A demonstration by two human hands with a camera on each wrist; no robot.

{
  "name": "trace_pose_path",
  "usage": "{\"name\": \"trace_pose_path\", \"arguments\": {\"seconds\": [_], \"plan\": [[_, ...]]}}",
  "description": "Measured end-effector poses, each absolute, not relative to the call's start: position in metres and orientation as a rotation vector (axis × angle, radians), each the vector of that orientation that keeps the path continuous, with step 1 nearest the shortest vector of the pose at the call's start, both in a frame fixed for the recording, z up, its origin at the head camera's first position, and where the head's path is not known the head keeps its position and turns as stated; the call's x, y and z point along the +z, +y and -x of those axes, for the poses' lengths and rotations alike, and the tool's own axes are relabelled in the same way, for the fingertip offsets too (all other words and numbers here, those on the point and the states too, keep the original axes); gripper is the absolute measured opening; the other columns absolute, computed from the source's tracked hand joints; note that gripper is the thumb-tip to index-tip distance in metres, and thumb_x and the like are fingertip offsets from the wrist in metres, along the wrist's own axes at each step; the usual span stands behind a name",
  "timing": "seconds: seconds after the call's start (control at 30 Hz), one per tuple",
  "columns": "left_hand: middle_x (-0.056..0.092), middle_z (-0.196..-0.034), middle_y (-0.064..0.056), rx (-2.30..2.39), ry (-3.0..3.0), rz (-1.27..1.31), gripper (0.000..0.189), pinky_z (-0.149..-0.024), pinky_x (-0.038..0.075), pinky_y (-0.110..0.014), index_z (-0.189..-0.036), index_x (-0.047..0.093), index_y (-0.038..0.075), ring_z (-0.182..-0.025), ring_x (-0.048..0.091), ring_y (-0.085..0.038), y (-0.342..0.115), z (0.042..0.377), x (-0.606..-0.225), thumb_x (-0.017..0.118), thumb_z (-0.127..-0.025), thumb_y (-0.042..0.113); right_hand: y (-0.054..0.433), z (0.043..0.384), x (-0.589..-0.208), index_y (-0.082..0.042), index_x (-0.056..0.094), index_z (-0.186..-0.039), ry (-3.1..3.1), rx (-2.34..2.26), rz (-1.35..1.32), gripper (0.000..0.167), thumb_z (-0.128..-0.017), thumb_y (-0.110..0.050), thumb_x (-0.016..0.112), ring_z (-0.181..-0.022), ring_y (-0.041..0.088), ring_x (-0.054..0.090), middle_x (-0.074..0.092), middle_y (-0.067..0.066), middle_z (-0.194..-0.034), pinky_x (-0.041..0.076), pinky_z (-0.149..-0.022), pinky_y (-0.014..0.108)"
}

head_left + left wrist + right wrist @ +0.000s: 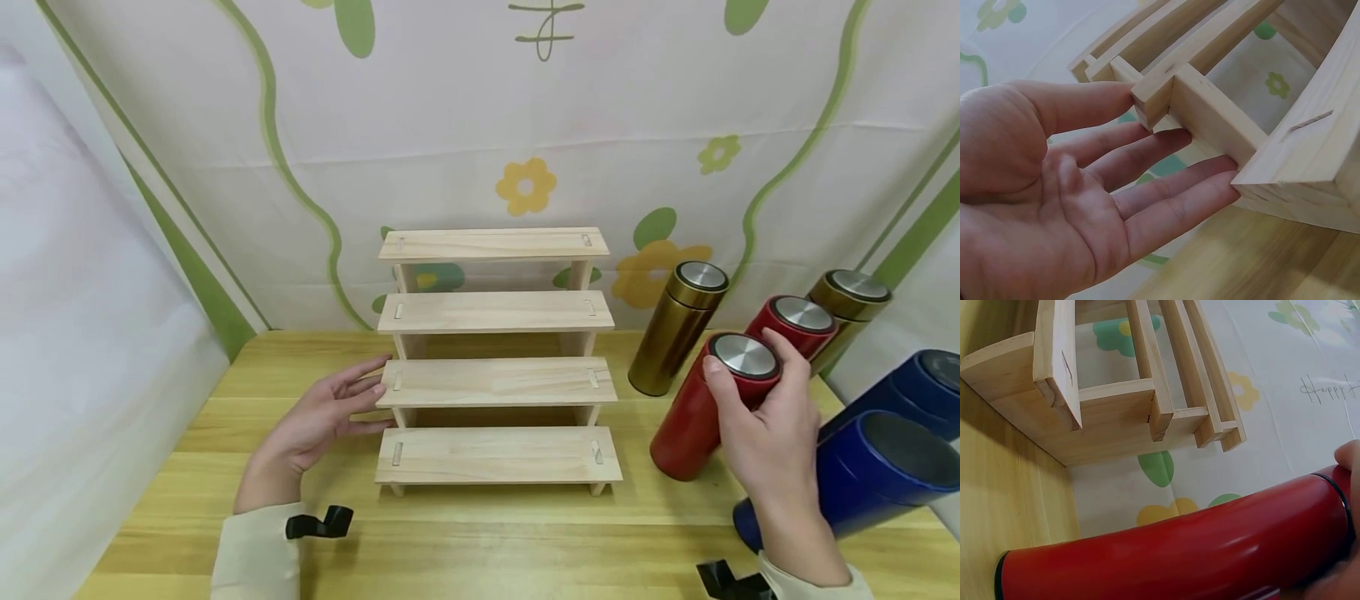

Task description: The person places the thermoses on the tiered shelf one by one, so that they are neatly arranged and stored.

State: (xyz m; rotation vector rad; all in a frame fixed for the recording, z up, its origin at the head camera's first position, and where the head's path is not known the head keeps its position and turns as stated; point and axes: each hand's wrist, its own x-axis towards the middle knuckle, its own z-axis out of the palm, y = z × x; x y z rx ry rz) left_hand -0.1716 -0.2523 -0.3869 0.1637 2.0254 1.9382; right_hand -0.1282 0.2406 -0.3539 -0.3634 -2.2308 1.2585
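Note:
A pale wooden stepped display rack (498, 382) with several tiers stands mid-table. My left hand (330, 412) is at its left side; in the left wrist view the thumb (1094, 103) touches the end of a step, and nearly straight fingers (1175, 215) reach along the side panel. On the right, my right hand (772, 446) grips a red thermos flask (692, 423) around its steel-topped lid, thumb on one side and fingers on the other. The flask's base is right at the tabletop. In the right wrist view the red flask (1147, 562) crosses the bottom, with only part of the hand showing.
A second red flask (804, 317) stands just behind the held one. Gold flasks (675, 329) and blue flasks (877, 475) stand around it, close to my right forearm. A printed cloth (450, 108) hangs behind the wooden table (480, 550).

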Motion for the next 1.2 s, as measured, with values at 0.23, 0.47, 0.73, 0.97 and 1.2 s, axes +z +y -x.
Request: {"name": "trace_pose_path", "arguments": {"seconds": [0.23,0.47,0.73,0.97,1.2], "plan": [[0.037,-0.170,-0.027,1.945,2.033,-0.150,0.072,-0.110,0.058,-0.055,-0.172,0.026,0.009,-0.139,0.063,-0.025,-0.2507,0.1683,-0.3868,0.062,-0.111,0.023,0.2385,0.1271,-0.3507,-0.024,0.051,-0.156,-2.293,1.174,0.366,0.075,-0.091,-0.038,0.087,-0.093,-0.016,0.054,0.072,0.016,-0.137,0.043,-0.074,-0.004],[0.038,-0.170,-0.027,1.953,2.020,-0.143,0.072,-0.110,0.058,-0.053,-0.172,0.026,0.010,-0.134,0.065,-0.018,-0.2500,0.1660,-0.3864,0.062,-0.111,0.022,0.2377,0.1263,-0.3467,-0.038,0.059,-0.152,-2.342,1.063,0.413,0.075,-0.085,-0.051,0.090,-0.097,-0.010,0.052,0.073,0.010,-0.136,0.040,-0.077,0.006],[0.039,-0.170,-0.027,1.956,2.022,-0.142,0.072,-0.111,0.058,-0.053,-0.172,0.026,0.010,-0.134,0.066,-0.017,-0.2506,0.1642,-0.3864,0.062,-0.111,0.023,0.2357,0.1248,-0.3474,-0.029,0.058,-0.154,-2.375,1.058,0.382,0.082,-0.082,-0.050,0.093,-0.094,-0.009,0.052,0.073,0.011,-0.136,0.042,-0.073,0.006],[0.041,-0.169,-0.026,1.957,2.028,-0.135,0.071,-0.110,0.059,-0.053,-0.171,0.028,0.010,-0.130,0.068,-0.014,-0.2503,0.1635,-0.3863,0.063,-0.111,0.024,0.2339,0.1240,-0.3493,-0.015,0.058,-0.149,-2.366,1.052,0.384,0.081,-0.083,-0.045,0.094,-0.090,-0.009,0.051,0.074,0.016,-0.132,0.041,-0.069,0.004],[0.040,-0.169,-0.026,1.952,2.030,-0.145,0.071,-0.111,0.058,-0.053,-0.172,0.027,0.010,-0.132,0.067,-0.015,-0.2505,0.1635,-0.3864,0.062,-0.111,0.024,0.2357,0.1236,-0.3496,-0.013,0.059,-0.146,-2.380,1.064,0.412,0.080,-0.083,-0.048,0.093,-0.091,-0.008,0.052,0.075,0.016,-0.131,0.043,-0.071,0.007]]}}
